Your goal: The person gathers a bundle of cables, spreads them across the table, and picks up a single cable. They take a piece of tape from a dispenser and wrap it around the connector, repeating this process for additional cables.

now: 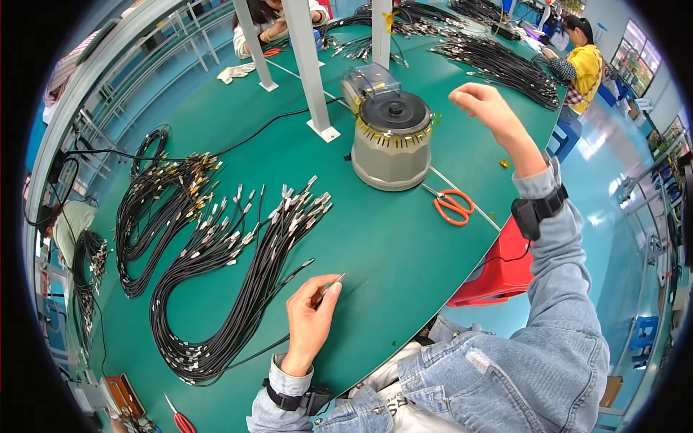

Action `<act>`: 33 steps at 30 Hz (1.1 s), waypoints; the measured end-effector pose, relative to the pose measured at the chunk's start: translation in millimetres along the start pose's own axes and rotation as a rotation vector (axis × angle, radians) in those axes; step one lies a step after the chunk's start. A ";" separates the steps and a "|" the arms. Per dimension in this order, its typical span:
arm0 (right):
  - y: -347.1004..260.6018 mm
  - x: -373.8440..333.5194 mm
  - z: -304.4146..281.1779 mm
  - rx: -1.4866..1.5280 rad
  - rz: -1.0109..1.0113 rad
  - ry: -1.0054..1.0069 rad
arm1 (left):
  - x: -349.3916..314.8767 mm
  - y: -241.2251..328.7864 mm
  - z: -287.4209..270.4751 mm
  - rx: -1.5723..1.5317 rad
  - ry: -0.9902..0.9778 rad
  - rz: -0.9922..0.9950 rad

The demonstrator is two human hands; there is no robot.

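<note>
My left hand (310,321) is closed in a pinch on the end of a black cable, its small metallic tip (341,277) poking out past the fingers. The cable's tail (263,349) runs from under the wrist toward a bundle of black cables (249,310) with silvery ends and white tags. My right hand (487,114) is raised to the right of a round tape dispenser (392,151), apart from it. Its fingers are curled together; whatever is between them is too small to make out. Short yellow tape strips ring the dispenser's black-topped drum.
Orange-handled scissors (454,207) lie right of the dispenser; red-handled ones (182,421) at lower left. More cable bundles lie left (144,216) and far right (502,68). Grey posts (309,72) rise from the green table. A red stool (498,270) stands beside it. Other people sit around.
</note>
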State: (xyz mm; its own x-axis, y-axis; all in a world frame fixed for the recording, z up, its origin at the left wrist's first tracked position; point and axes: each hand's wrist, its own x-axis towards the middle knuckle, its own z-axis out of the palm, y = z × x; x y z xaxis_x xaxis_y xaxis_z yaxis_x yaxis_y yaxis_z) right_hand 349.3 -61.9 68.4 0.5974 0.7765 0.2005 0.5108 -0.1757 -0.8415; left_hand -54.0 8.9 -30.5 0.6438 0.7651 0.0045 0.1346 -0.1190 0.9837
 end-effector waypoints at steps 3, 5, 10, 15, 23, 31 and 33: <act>2.9 7.7 16.2 -0.002 0.140 -0.110 | -1.3 -3.5 -2.3 0.040 0.017 0.035; 3.2 10.2 21.7 -0.003 0.211 -0.166 | -1.7 -5.0 -2.6 0.042 0.032 0.050; 8.2 13.5 24.1 0.027 0.248 -0.203 | -1.4 -6.2 -0.6 0.031 0.058 0.044; 10.7 13.8 24.8 0.085 0.237 -0.185 | -1.5 -5.4 -1.5 -0.036 0.067 0.015; -26.1 -39.7 61.6 0.522 0.009 -0.044 | -0.5 9.3 -11.2 -0.307 0.077 -0.277; -62.8 -163.6 203.6 0.935 0.196 -0.453 | -6.5 8.7 -16.9 -0.585 0.090 -0.347; -62.2 -172.0 218.2 0.924 0.138 -0.437 | -7.8 10.3 -16.5 -0.598 0.094 -0.344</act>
State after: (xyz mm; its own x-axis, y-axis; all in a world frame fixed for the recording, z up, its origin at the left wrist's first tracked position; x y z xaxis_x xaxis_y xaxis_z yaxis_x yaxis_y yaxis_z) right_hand 79.8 -52.4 -23.1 0.2440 0.9694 0.0286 -0.3300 0.1107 -0.9375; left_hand -70.1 12.1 -17.4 0.5675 0.7518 -0.3359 -0.1362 0.4880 0.8621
